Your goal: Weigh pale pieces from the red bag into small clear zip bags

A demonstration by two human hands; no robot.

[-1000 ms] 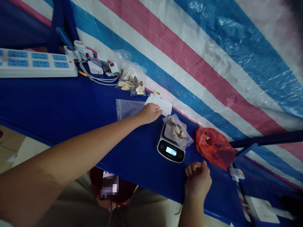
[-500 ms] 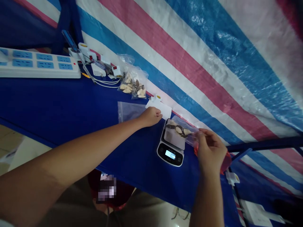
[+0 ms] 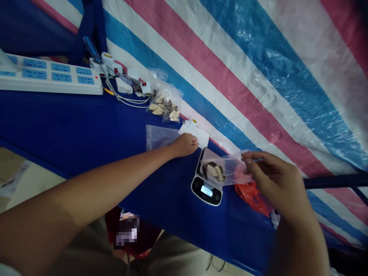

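Note:
My right hand (image 3: 276, 176) pinches the open-looking end of a clear plastic bag (image 3: 232, 168) between thumb and fingers. Pale, dark-edged slices (image 3: 213, 171) lie in the bag's far end. That end is over the kitchen scale (image 3: 207, 194), whose display is lit but too blurred to read. Curled closed, my left hand (image 3: 186, 145) rests by a white card (image 3: 201, 136), just left of the scale. Whatever its fingers hold, if anything, is hidden. Partly under my left wrist lies a flat zip bag (image 3: 159, 136).
Filled clear bags of slices (image 3: 165, 105) sit against the striped sheet (image 3: 230, 84). Left of them are plugs with cables (image 3: 123, 85), a screwdriver (image 3: 93, 50) and a power strip (image 3: 66, 80). A red plastic bag (image 3: 251, 195) lies right of the scale on the blue table (image 3: 86, 126).
My right hand has moved right and toward me, drawing the bag of slices from the scale's back toward its front. My left hand stays by the card.

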